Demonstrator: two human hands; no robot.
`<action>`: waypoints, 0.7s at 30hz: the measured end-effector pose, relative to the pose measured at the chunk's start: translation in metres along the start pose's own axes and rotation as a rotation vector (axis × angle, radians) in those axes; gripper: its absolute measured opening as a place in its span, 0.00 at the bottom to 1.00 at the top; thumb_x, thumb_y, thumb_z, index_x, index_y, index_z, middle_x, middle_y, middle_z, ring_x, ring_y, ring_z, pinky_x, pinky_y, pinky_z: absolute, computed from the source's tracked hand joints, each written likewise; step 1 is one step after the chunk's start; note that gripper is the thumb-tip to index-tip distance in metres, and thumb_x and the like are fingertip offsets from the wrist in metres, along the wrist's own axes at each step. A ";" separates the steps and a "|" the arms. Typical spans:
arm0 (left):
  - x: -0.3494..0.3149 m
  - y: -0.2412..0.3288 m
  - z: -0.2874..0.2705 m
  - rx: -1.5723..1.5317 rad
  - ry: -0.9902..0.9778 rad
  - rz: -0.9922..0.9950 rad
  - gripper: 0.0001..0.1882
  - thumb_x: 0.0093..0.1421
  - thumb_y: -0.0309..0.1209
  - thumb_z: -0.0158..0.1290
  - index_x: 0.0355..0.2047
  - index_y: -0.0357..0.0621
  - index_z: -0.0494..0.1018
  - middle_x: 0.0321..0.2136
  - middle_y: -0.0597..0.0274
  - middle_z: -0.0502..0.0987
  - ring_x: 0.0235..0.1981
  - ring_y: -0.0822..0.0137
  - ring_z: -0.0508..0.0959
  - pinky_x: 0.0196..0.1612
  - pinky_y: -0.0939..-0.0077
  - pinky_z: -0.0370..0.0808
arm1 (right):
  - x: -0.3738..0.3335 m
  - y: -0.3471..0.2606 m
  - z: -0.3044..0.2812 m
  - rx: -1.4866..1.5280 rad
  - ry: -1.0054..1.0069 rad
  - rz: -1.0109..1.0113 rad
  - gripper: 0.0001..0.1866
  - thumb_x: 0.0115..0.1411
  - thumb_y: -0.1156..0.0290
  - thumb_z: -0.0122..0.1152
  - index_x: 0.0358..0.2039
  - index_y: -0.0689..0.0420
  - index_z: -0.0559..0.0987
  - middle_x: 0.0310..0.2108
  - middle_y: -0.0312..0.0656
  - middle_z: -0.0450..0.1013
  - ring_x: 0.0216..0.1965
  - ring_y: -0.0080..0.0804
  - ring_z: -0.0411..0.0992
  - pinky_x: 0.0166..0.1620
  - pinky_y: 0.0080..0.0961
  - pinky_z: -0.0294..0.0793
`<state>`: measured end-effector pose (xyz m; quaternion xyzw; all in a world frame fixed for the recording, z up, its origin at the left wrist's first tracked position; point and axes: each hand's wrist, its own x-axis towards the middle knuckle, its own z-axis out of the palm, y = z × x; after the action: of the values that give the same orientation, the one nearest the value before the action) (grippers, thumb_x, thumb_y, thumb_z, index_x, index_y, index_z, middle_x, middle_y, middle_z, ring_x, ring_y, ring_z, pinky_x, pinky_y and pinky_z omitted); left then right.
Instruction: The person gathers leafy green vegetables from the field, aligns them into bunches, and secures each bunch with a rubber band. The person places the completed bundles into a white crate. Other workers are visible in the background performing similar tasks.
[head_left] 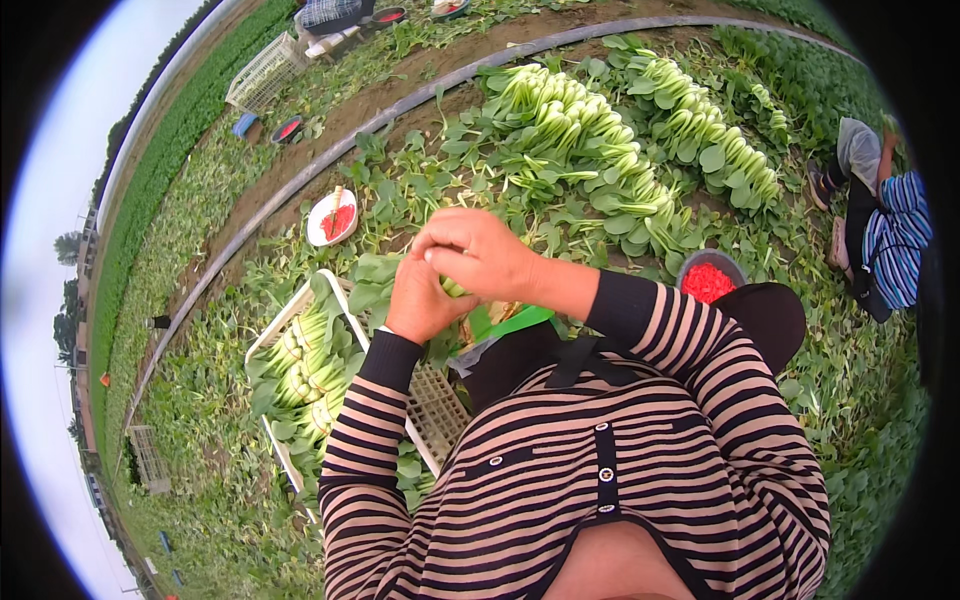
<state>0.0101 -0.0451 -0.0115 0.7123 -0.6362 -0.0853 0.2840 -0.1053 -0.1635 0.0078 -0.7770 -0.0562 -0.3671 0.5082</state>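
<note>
In front of my chest both hands meet over a bunch of bok choy [374,292], whose green leaves stick out to the left. My left hand [420,300] is closed round it, and a bit of pale stem shows beside the palm. My right hand [478,252] lies across the top of the left, its fingers curled and pressed together; whatever they pinch is hidden. Just beyond my left forearm stands a white plastic crate [256,352] with several bok choy bunches [308,362] in it. Something bright green [520,320] lies on my lap below the right wrist.
Long rows of bok choy [590,130] lie on leaf-strewn ground ahead. A white bowl [322,232] and a dark bucket [735,266] hold small red pieces. A grey hose [430,92] curves across. Another person [890,235] sits at right; more crates [265,72] stand far left.
</note>
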 end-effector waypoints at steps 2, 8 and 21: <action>-0.002 -0.009 0.005 -0.075 0.096 0.018 0.49 0.36 0.33 0.71 0.60 0.39 0.62 0.54 0.45 0.70 0.56 0.46 0.70 0.59 0.59 0.66 | -0.037 -0.012 0.005 -0.276 -0.148 -0.119 0.06 0.54 0.77 0.56 0.34 0.59 0.76 0.31 0.43 0.71 0.33 0.41 0.72 0.38 0.32 0.73; -0.006 0.004 0.007 -0.060 0.046 -0.028 0.52 0.36 0.30 0.71 0.63 0.39 0.59 0.58 0.48 0.67 0.60 0.52 0.67 0.63 0.64 0.63 | -0.103 0.005 -0.004 -0.350 -0.180 0.074 0.06 0.56 0.73 0.58 0.33 0.59 0.73 0.29 0.45 0.71 0.33 0.45 0.73 0.37 0.36 0.74; 0.001 0.003 0.001 -0.047 -0.047 -0.027 0.54 0.35 0.31 0.72 0.63 0.41 0.59 0.61 0.46 0.63 0.63 0.49 0.63 0.65 0.60 0.60 | -0.107 0.062 -0.012 -0.248 -0.036 0.278 0.40 0.49 0.66 0.73 0.60 0.62 0.65 0.42 0.50 0.73 0.35 0.41 0.75 0.42 0.34 0.74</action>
<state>0.0077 -0.0462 -0.0106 0.7117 -0.6309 -0.1207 0.2845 -0.1599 -0.1728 -0.1033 -0.8405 0.0882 -0.2836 0.4531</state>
